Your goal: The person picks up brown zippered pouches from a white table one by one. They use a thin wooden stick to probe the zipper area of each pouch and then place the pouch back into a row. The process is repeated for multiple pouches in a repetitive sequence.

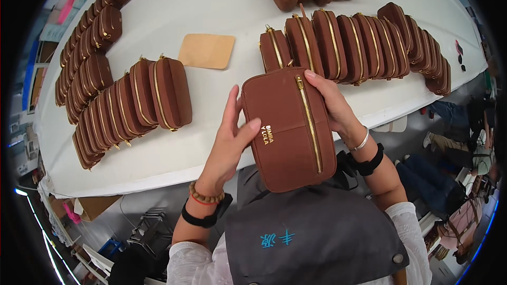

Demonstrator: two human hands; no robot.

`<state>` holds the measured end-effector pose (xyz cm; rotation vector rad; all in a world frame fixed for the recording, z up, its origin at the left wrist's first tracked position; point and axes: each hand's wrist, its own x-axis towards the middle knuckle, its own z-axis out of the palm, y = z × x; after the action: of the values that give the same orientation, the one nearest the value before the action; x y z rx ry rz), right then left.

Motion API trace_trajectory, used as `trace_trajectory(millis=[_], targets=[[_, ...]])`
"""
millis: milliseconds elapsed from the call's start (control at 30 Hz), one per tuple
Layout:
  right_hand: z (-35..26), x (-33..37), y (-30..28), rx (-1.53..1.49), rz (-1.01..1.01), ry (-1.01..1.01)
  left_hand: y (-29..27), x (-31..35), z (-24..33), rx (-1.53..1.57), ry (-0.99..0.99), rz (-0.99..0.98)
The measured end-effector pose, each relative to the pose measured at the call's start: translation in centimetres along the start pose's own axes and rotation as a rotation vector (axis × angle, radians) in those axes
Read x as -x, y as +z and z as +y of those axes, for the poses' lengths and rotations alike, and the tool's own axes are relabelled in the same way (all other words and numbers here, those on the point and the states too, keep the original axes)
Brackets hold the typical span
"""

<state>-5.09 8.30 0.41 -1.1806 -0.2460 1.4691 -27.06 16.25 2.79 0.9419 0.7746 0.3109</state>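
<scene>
Between my hands, over the table's near edge, is a brown zip bag (282,150), a boxy rectangle with rounded corners. Its face carries a gold zipper down the right side and small gold lettering at the left. My right hand (338,105) grips the upper right edge, its thumb near the top corner and its other fingers mostly hidden behind. At the left edge, my left hand (227,140) has its thumb on the bag's face. The left index finger points up alongside, and the remaining left fingers are partly hidden.
Matching brown bags stand in a row (132,100) at the left, with more rows behind. Another row (343,47) stands right of centre. A tan card (206,51) lies on the white table (222,10). A stool (150,235) is below left; people's legs show right.
</scene>
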Motion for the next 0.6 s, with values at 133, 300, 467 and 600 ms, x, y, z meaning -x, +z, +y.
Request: trace_trajectory(millis=[133,300,467,600], targets=[[0.5,0.4,-0.4,-0.016,-0.008,0.013,-0.5,2.3,-1.9,0.074,0.035,-0.130],[0.8,0.3,0.1,-0.038,-0.024,0.004,0.1,4.2,-1.0,0.125,0.038,-0.213],[0.4,0.3,0.5,0.018,0.009,-0.004,1.0,5.1,-1.5,0.046,-0.033,-0.204],[0.4,0.1,0.3,0.079,0.034,-0.016,0.8,4.8,-3.9,-0.069,0.047,-0.139]])
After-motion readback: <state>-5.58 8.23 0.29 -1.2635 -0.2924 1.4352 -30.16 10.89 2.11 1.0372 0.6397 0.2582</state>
